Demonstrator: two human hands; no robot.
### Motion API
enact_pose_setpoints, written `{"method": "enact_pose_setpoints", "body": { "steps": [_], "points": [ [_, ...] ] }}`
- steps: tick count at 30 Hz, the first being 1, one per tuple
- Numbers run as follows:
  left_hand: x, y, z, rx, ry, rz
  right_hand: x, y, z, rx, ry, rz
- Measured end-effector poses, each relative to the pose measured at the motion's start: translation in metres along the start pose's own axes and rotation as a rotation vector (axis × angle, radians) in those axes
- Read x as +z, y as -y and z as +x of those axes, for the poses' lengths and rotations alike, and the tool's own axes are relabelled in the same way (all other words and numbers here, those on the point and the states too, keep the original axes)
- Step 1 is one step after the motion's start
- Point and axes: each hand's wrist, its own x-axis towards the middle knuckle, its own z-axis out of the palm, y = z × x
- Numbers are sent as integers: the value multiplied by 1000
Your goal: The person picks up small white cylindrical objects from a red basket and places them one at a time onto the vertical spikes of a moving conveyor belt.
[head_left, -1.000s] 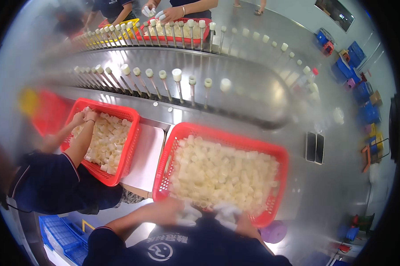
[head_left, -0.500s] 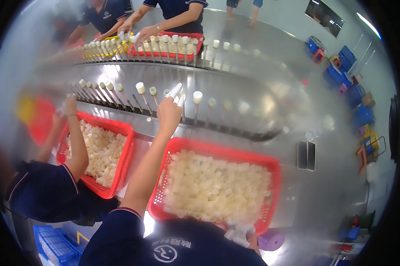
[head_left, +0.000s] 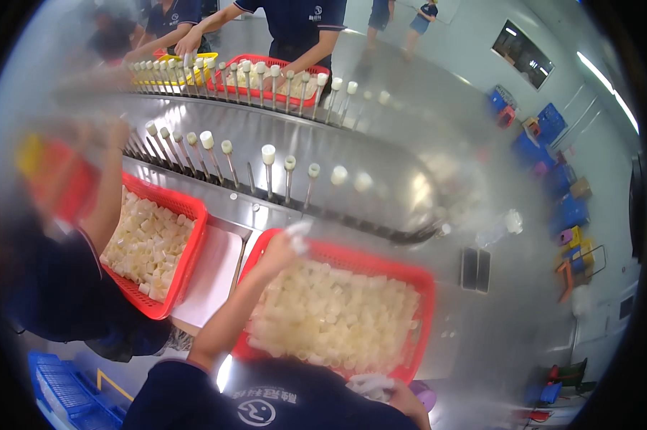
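Note:
My left hand (head_left: 280, 252), with white covers on its fingertips, is over the far left corner of a red basket (head_left: 338, 252). Motion blurs its fingers, so I cannot see whether they hold anything. A heap of short, off-white, cylindrical caps (head_left: 330, 312) fills the basket. Close to the basket's near right rim, my right hand (head_left: 402, 401) is curled, white finger covers showing; what lies in it is unclear. Beyond the basket stands a curved row of thin metal rods, most topped with a white cap (head_left: 268, 154); one bare rod (head_left: 251, 177) shows among them.
On my left a co-worker's arm (head_left: 107, 208) reaches over another red basket (head_left: 187, 272) of caps. Across the metal table, other people work beside a yellow basket (head_left: 207, 56) and a red one. A dark two-part object (head_left: 475, 270) and a clear bottle (head_left: 506, 226) lie at right.
My left hand has moved from the row of rods back toward me, to the basket's far left corner. The near rods and their caps have shifted right.

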Motion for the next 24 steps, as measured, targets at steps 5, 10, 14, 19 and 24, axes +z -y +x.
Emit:
{"method": "enact_pose_setpoints", "body": {
  "steps": [5,10,14,19,24],
  "points": [
    [-12,59,-57,-311,-10,-621,-2,19,16,97,-266,-225],
    [-20,63,-79,-344,-1,-774,14,119,144,-478,-51,-196],
    [-30,59,-93,-300,-21,-725,23,181,189,-492,-103,-203],
    [-40,64,-118,-465,-57,-614,17,205,199,-505,-344,-577],
    [-29,65,-118,-579,6,-485,-12,238,217,-729,-544,-1553]
  ]
}}
